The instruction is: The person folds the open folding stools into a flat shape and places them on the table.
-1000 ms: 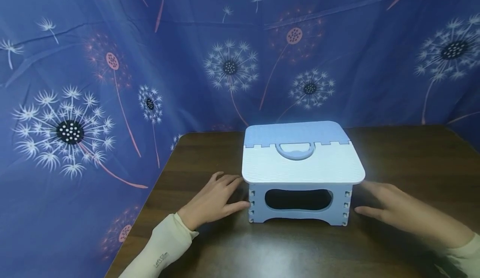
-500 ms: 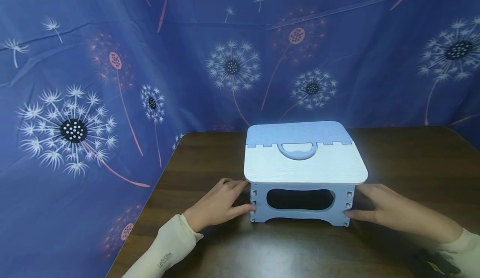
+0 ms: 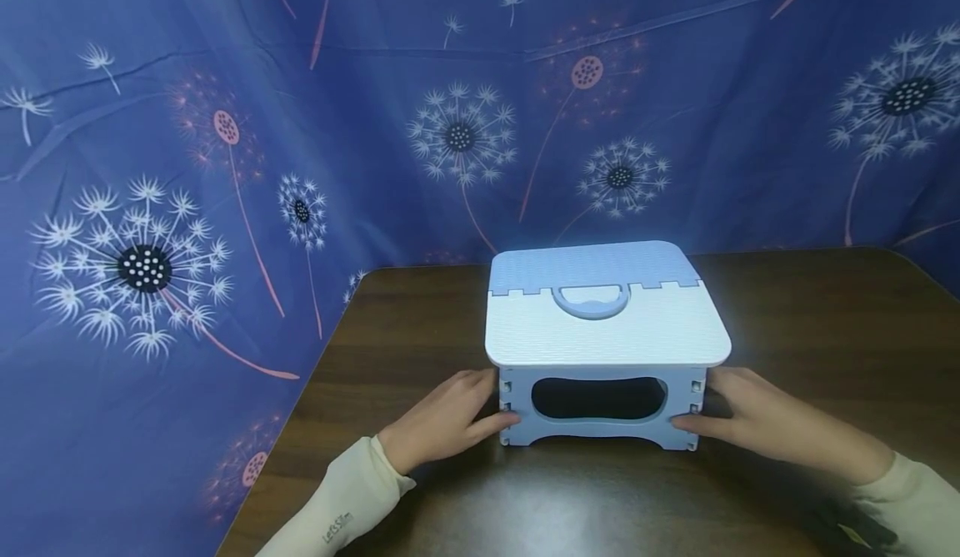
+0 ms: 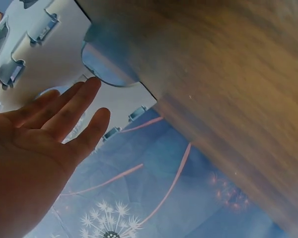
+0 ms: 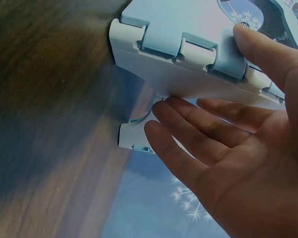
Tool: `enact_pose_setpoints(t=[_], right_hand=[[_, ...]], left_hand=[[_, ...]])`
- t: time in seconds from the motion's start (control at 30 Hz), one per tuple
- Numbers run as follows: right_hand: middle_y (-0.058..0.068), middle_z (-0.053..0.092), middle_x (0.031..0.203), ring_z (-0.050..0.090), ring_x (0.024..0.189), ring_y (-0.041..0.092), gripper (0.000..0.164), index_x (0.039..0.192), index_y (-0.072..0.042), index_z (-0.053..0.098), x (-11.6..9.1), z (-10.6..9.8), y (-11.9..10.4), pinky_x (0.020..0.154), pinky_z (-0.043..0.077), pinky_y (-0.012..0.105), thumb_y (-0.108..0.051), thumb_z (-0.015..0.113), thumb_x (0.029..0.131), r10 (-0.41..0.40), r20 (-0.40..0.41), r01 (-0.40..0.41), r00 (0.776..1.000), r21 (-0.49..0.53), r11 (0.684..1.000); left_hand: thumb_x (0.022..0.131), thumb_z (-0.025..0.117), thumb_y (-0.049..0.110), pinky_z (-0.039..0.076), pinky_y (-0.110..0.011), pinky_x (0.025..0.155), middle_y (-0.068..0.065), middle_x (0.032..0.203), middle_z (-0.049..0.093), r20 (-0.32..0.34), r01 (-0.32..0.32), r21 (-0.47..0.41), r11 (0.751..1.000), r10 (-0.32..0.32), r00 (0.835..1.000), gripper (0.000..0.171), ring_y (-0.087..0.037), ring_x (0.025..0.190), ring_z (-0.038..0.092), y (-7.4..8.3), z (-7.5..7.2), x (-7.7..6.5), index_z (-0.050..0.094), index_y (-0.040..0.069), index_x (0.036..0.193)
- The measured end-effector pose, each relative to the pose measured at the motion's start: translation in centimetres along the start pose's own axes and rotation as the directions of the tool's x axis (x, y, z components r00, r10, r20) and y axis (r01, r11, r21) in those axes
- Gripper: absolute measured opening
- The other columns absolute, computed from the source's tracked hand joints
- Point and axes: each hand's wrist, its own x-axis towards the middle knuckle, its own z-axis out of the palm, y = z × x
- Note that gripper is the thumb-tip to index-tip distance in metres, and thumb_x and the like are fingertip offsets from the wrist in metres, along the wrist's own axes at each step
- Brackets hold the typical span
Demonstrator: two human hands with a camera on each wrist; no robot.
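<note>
Stool [image 3: 606,336] far legs hidden; left hand [image 3: 442,419] fingertips behind stool side.

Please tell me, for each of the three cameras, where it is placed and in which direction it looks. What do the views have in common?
Head: worn high, looks forward and down at the folding stool on the table; shows the left hand, the right hand and both sleeves.
Left wrist: at the left hand, looks along its straight fingers to the stool's side.
Right wrist: at the right hand, looks along its fingers to the stool's hinged corner.
Shared: all show the stool, table and blue curtain.
</note>
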Motion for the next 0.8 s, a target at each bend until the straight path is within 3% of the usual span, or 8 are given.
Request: enact_pose_setpoints(t=[0.07,0.23,0.37,0.57,0.7,0.8], right_hand=[[0.002,0.065,0.123,0.057,0.1,-0.001,0.087,0.145,-0.006,0.038,-0.1,0.0,-0.1,0.078,0.054,0.024,-0.033,0.087,0.077,0.001,-0.006,-0.001,1.0,0.012,1.0],[-0.004,0.059,0.108,0.052,0.084,0.0,0.085,0.143,-0.004,0.036,0.0,-0.1,-0.8,0.065,0.047,0.022,-0.031,0.085,0.08,0.038,0.006,-0.038,0.999,0.07,0.997],[0.003,0.059,0.113,0.049,0.083,0.001,0.086,0.144,-0.003,0.035,0.0,-0.4,-1.3,0.063,0.044,0.022,-0.029,0.085,0.08,0.063,0.002,-0.063,0.998,0.08,0.995],[-0.001,0.056,0.097,0.047,0.074,-0.001,0.079,0.141,-0.003,0.038,-0.1,-0.4,-1.4,0.057,0.042,0.021,-0.024,0.085,0.08,0.049,-0.015,-0.047,0.999,0.121,0.992],[0.0,0.058,0.105,0.05,0.076,0.001,0.081,0.144,-0.005,0.036,0.2,-0.1,-1.5,0.057,0.043,0.022,-0.022,0.084,0.081,0.036,-0.013,-0.034,0.999,0.169,0.985],[-0.003,0.056,0.088,0.046,0.063,-0.002,0.078,0.142,-0.004,0.038,0.3,-0.1,-1.7,0.05,0.041,0.02,-0.021,0.084,0.082,0.057,-0.003,-0.055,0.998,0.187,0.981]], left_hand=[[0.102,0.047,0.052,0.045,-0.018,0.068,0.007,0.092,0.059,0.008,0.015,-0.029,0.999,-0.014,1.0,0.069,-0.005,0.075,0.052,0.2,0.1,0.0,0.027,0.013,0.155],[0.102,0.052,0.048,0.05,-0.02,0.076,0.002,0.123,0.063,0.01,0.026,-0.1,0.995,-0.025,1.0,0.075,-0.003,0.087,0.057,0.5,0.4,-0.1,0.012,0.021,0.16],[0.101,0.056,0.043,0.052,-0.023,0.088,-0.001,0.142,0.055,-0.011,0.002,-0.165,0.986,-0.004,1.0,0.077,-0.001,0.104,0.06,0.6,0.6,0.0,0.01,0.024,0.16],[0.1,0.062,0.035,0.052,-0.018,0.085,0.0,0.133,0.061,-0.048,-0.03,-0.226,0.974,0.019,0.999,0.073,0.001,0.098,0.062,0.8,0.6,0.1,0.021,0.022,0.158],[0.099,0.063,0.03,0.052,-0.015,0.08,0.001,0.12,0.068,-0.05,-0.023,-0.266,0.964,0.01,0.999,0.06,0.002,0.092,0.064,0.7,0.5,0.0,0.036,0.016,0.15],[0.099,0.064,0.028,0.052,-0.015,0.08,0.002,0.117,0.069,-0.04,-0.006,-0.286,0.958,-0.006,0.999,0.053,0.002,0.094,0.065,0.7,0.3,0.1,0.042,0.016,0.145]])
